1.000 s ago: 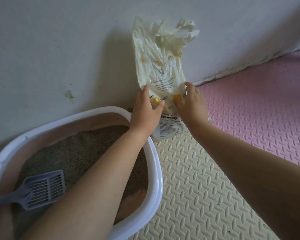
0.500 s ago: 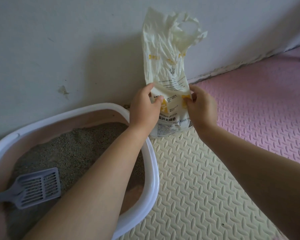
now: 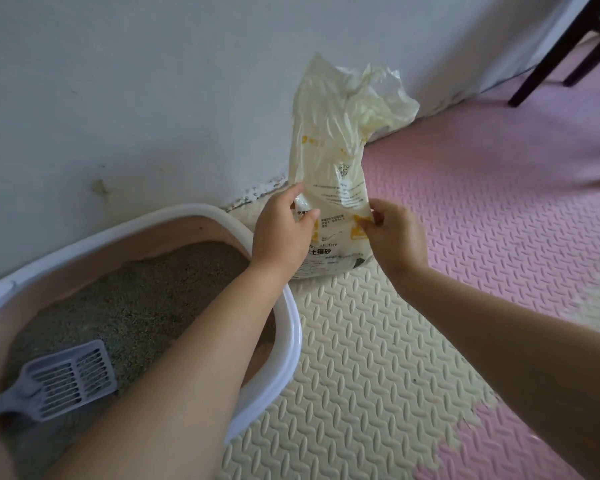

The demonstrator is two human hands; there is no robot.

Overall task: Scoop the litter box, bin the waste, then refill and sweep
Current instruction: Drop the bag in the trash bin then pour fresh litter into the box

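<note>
A cream plastic litter bag (image 3: 329,140) with yellow print stands upright on the floor against the wall, its crumpled top open. My left hand (image 3: 279,233) pinches the bag's left side and my right hand (image 3: 395,237) pinches its right side, both at mid height. To the left lies the litter box (image 3: 290,327), white rimmed with pink inner walls, filled with grey litter (image 3: 136,296). A pale purple slotted scoop (image 3: 66,379) rests on the litter at the box's near left. My left forearm crosses over the box.
The floor is foam tile matting, cream (image 3: 361,368) in front of the bag and pink (image 3: 499,188) to the right. The white wall (image 3: 153,98) runs behind box and bag. Dark furniture legs (image 3: 565,50) stand at the far right corner.
Both hands kept their hold on the bag's sides; the bag has shifted slightly right and its top has slumped. My view has swung, bringing furniture legs into sight.
</note>
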